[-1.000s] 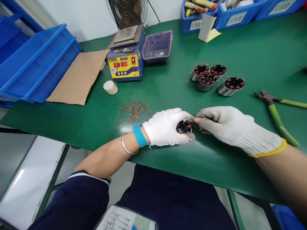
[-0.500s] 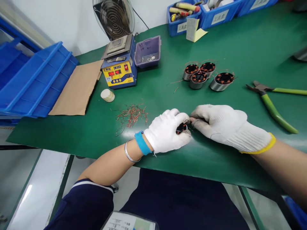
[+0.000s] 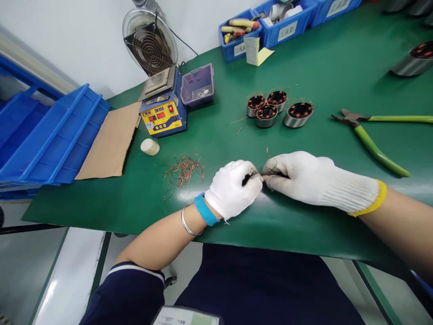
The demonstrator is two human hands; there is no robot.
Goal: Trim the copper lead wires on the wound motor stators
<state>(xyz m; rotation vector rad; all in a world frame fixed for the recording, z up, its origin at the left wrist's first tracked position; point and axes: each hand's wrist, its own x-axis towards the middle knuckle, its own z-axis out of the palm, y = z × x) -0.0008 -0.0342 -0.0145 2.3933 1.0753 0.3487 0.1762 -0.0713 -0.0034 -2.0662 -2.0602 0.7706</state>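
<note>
My left hand (image 3: 232,188), in a white glove, is closed around a motor stator (image 3: 246,180); only a dark bit of it shows between the fingers. My right hand (image 3: 304,180), gloved too, meets the left at the fingertips in a pinch. Thin wire ends (image 3: 267,151) stick out near its fingers, but what sits in the pinch is mostly hidden. Beyond the hands stand several stators with steel rings and copper windings, among them a single stator (image 3: 298,113) on the right of the group. A heap of copper wire scraps (image 3: 184,171) lies left of my left hand.
Green-handled cutters (image 3: 372,135) lie spread at the right. Behind the wire scraps are a white round pot (image 3: 149,146), a blue-yellow soldering unit (image 3: 163,117) and a purple bin (image 3: 198,85). Blue tool boxes (image 3: 240,49) line the back; cardboard (image 3: 108,140) lies at the left.
The view has shifted slightly to the right. My left hand has turned, so the stator's black and copper face is now mostly hidden. Both hands' fingertips stay together.
</note>
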